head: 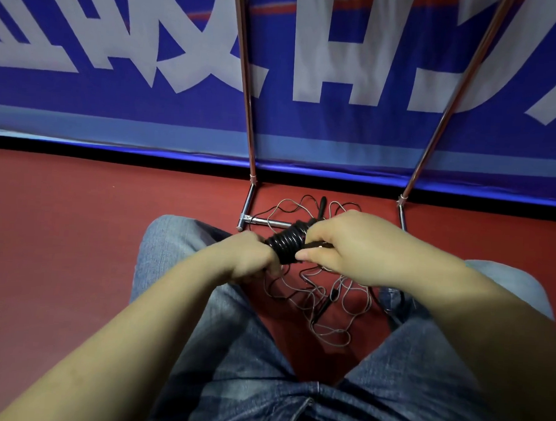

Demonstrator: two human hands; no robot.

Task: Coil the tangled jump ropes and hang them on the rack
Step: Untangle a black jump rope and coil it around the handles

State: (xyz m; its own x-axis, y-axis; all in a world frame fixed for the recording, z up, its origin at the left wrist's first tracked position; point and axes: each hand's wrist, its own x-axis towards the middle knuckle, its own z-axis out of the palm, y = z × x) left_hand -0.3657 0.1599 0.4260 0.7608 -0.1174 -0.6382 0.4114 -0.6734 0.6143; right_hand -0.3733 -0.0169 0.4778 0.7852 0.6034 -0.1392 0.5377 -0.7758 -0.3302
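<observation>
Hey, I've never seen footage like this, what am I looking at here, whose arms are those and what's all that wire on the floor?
There is no machine here. A camera on a person's head looks down at their own arms and jeans-clad knees. The left hand holds one end of a black coiled rope; the right hand pinches the other end, winding it. On the red floor between the knees lies a tangle of thin ropes. Behind stand the chrome rack legs and a blue banner.
</observation>
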